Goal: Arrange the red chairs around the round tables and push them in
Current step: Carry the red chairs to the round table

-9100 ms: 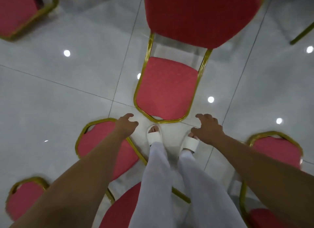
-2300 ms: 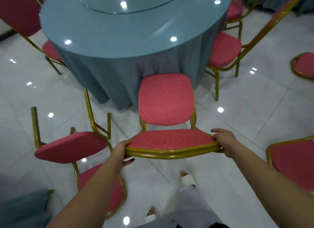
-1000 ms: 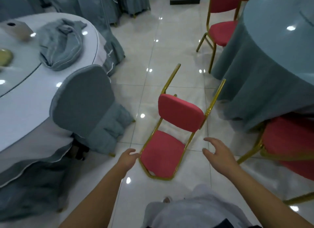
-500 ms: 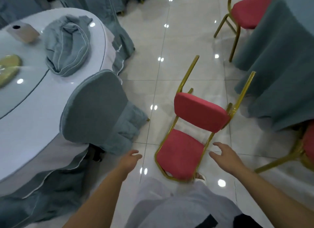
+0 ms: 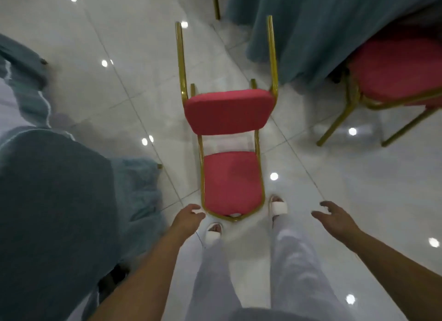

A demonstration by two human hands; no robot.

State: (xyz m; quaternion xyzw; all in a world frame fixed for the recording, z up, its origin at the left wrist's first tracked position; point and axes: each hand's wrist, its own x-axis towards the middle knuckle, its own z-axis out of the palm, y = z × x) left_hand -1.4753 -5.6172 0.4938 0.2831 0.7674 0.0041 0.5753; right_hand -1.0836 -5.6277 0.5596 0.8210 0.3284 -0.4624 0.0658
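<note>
While the person stood on the glossy white tiled floor (image 5: 358,189), a covered chair (image 5: 55,201) in grey-blue fabric filled the near left, its skirt bunched on the tiles. Just right of it the left hand (image 5: 189,216) hung with loosely bent fingers, holding nothing. Its fingertips were right beside the near left corner of the red chair (image 5: 229,110), though whether they touched the gold frame could not be told. That chair lay tipped over on its back in the middle of the scene. Its backrest pad was flat on the floor nearest the person, its seat pad stood upright beyond that, and its gold legs pointed toward the far side. Two feet in white slippers (image 5: 278,208) flanked the backrest's near end. Farther right the right hand (image 5: 334,219) was spread, palm down and fingers apart, over bare tile and well clear of the chair. At the far right a teal tablecloth (image 5: 334,29) hung to the floor, and a second red chair (image 5: 394,69) stood upright with its seat partly under that cloth.
</note>
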